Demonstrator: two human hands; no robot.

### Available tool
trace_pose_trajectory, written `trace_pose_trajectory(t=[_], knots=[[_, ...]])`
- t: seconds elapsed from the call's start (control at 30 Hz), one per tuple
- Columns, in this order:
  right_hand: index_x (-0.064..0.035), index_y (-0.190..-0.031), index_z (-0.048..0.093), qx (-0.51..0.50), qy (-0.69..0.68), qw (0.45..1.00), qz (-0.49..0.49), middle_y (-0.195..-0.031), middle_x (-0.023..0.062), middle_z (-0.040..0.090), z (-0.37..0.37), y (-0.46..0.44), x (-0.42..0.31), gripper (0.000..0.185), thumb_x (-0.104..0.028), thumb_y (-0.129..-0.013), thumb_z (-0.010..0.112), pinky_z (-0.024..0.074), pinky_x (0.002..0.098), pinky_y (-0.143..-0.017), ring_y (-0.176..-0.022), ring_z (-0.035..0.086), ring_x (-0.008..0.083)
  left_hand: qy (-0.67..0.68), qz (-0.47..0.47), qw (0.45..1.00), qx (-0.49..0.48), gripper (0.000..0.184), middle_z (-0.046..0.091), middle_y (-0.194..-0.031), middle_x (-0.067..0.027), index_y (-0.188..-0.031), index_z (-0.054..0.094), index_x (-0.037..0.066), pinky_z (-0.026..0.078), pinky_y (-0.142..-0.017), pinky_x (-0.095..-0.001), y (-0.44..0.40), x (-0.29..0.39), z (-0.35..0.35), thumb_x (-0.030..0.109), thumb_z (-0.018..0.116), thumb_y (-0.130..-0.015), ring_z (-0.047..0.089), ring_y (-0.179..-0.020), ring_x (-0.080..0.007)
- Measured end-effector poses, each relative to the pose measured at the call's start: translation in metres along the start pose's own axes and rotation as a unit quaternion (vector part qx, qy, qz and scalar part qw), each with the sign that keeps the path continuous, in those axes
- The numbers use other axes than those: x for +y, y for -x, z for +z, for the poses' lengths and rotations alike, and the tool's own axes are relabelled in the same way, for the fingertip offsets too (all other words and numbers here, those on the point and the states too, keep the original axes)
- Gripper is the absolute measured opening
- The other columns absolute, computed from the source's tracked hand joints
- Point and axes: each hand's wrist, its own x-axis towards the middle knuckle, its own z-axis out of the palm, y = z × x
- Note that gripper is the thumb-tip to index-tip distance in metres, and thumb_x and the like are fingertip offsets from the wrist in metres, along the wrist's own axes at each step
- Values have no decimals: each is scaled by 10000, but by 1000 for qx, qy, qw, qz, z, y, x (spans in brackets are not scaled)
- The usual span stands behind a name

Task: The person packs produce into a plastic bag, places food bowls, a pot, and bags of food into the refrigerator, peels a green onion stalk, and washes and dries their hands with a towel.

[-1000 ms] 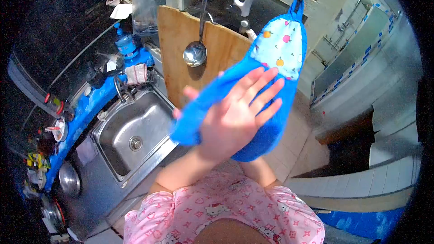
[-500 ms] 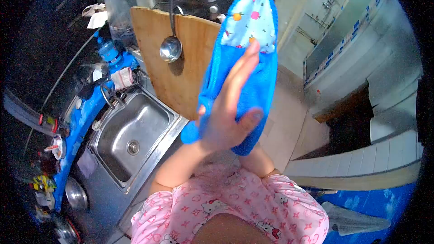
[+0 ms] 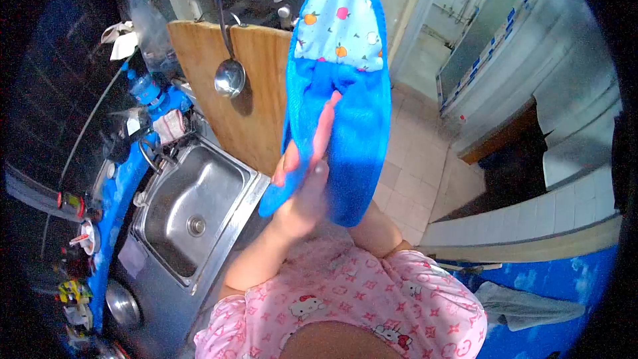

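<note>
A blue hand towel [image 3: 359, 133] hangs in front of me by a loop at its top. Its upper panel [image 3: 342, 23] is pale blue with a fruit print. My left hand [image 3: 306, 183] is at the towel's lower left, with one finger stretched up across the front and the other fingers closed round a fold at the left edge. My right forearm [image 3: 379, 233] reaches up behind the towel's lower end. The cloth hides my right hand, so its fingers do not show.
Left of the towel are a wooden board [image 3: 259, 93], a hanging ladle [image 3: 230, 78] and a steel sink [image 3: 179, 219]. A blue pump bottle [image 3: 146, 90] stands beyond the sink. A metal bowl [image 3: 123, 302] lies on the counter. A grey cloth [image 3: 525, 306] is at lower right.
My left hand has moved left and slightly down, from lying spread on the towel's front to closing on its left edge. The towel faces me more fully. My right hand has gone from sight behind it.
</note>
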Motion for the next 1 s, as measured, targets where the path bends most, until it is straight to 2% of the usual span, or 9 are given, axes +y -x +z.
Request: trace_pose_trajectory(t=[0.1, 0.2, 0.33, 0.4, 0.5, 0.6, 0.77, 0.87, 1.0], knots=[[53, -1013, 561, -31, 215, 976, -20, -908, 123, 612, 3, 1, -8, 336, -235, -850, 503, 471, 277, -742, -829, 599, 196, -150, 73, 985, -53, 588, 243, -1409, -170, -1323, 305, -33, 104, -1075, -390, -4, -11, -21, 122, 516, -797, 200, -1318, -277], [53, -1027, 558, -37, 381, 924, -21, -930, 125, 613, 7, 7, -21, 339, -231, -851, 500, 472, 278, -760, -851, 600, 198, -433, 237, 866, -79, 562, 397, -1321, -180, -1240, 437, -38, 230, -1039, -406, -10, -3, -47, -45, 560, -691, 310, -1272, -321], [19, -1172, 478, 35, 385, 920, 67, -1145, 140, 533, 7, 13, -31, 427, -288, -876, 451, 429, 337, -874, -1019, 534, 227, -444, 222, 866, 53, 630, 424, -1283, -215, -1272, 386, -34, 254, -1028, -409, -9, -4, -53, 67, 624, -698, 327, -1250, -361], [-19, -1303, 328, -51, -40, 994, 84, -1270, 153, 428, -11, 20, -21, 506, -325, -905, 392, 291, 394, -1003, -1167, 413, 255, -288, 205, 925, 140, 521, 485, -1208, -183, -1220, 437, -32, 304, -990, -368, -11, -20, -23, 188, 584, -771, 410, -1175, -300], [0, -1347, 218, -105, -418, 893, 133, -1345, 159, 333, -26, 26, 17, 641, -421, -892, 380, 205, 384, -1047, -1245, 315, 270, -210, 68, 958, 184, 408, 556, -1042, -128, -1106, 505, -21, 386, -868, -319, 0, -25, -17, 291, 533, -845, 501, -995, -216], [0, -1376, 85, -160, -329, 917, 159, -1428, 148, 170, -11, 18, 13, 671, -396, -909, 359, 187, 382, -1064, -1304, 215, 263, -217, -3, 956, 199, 308, 578, -855, -51, -963, 547, -6, 429, -705, -281, -5, -16, -22, 289, 503, -886, 512, -789, -126], [4, -1380, -9, -72, 218, 967, 107, -1444, 143, 97, 20, 12, 0, 876, -430, -821, 506, 128, 358, -1072, -1327, 136, 252, -110, -31, 972, 203, 258, 565, -822, -6, -938, 556, -14, 418, -672, -236, -16, -11, -28, 234, 493, -904, 476, -753, -75], [16, -1380, 5, -226, 502, 831, -81, -1443, 165, 81, 10, 10, 3, 972, -408, -751, 614, 90, 362, -1074, -1339, 81, 262, -99, -28, 973, 208, 233, 557, -805, 10, -918, 569, -2, 400, -632, -205, -20, -23, -37, 210, 473, -915, 458, -729, -47], [-39, -1377, 157, -234, 673, 671, -206, -1354, 335, 160, 16, 23, 17, 819, -370, -779, 610, 137, 557, -1016, -1248, 128, 527, -144, 30, 961, 236, 193, 584, -861, -20, -987, 558, 13, 411, -640, -195, -31, -25, -64, 165, 461, -918, 505, -727, -55]])
